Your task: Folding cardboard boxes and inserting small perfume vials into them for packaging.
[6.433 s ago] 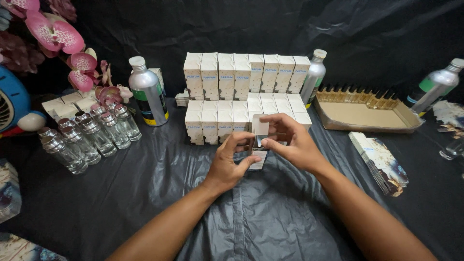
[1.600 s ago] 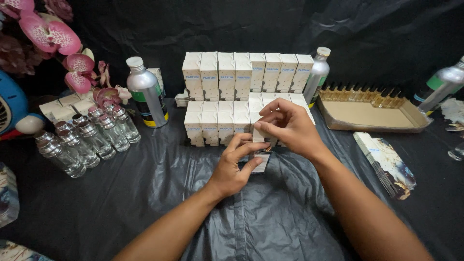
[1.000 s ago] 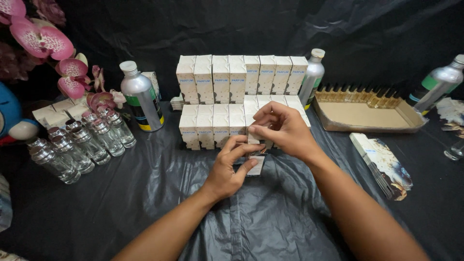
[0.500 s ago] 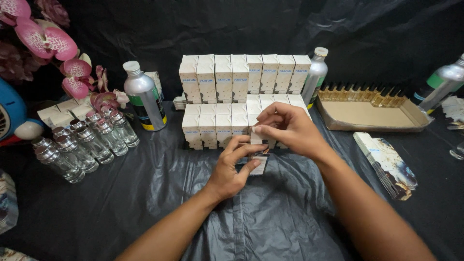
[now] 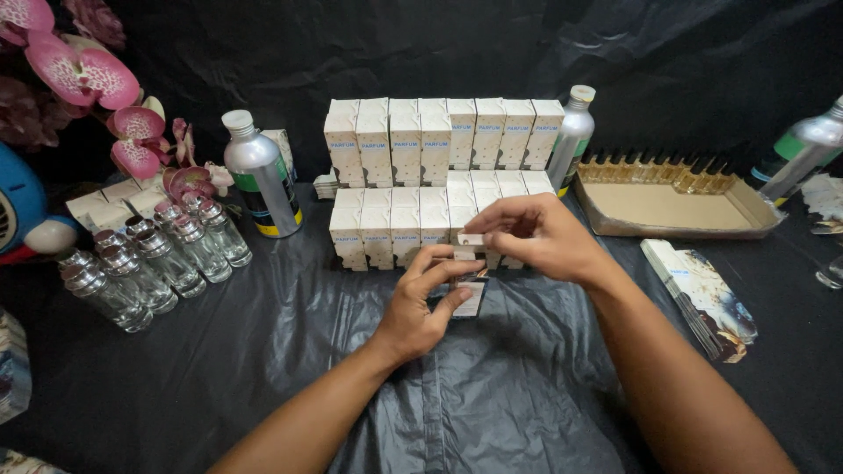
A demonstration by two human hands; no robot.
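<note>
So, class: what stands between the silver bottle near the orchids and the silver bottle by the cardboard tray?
Head view: two rows of small white cartons between left bottle and right bottle.

A single view, from a camera worn on the person's head, looks forward and steeply down over the tabletop (image 5: 263,377) draped in black plastic sheeting. It sits close: both forearms enter from the bottom edge and meet near the centre. The frame reaches a black backdrop (image 5: 421,44) behind, apparently near the tabletop's far edge. No second view overlaps it.
</note>
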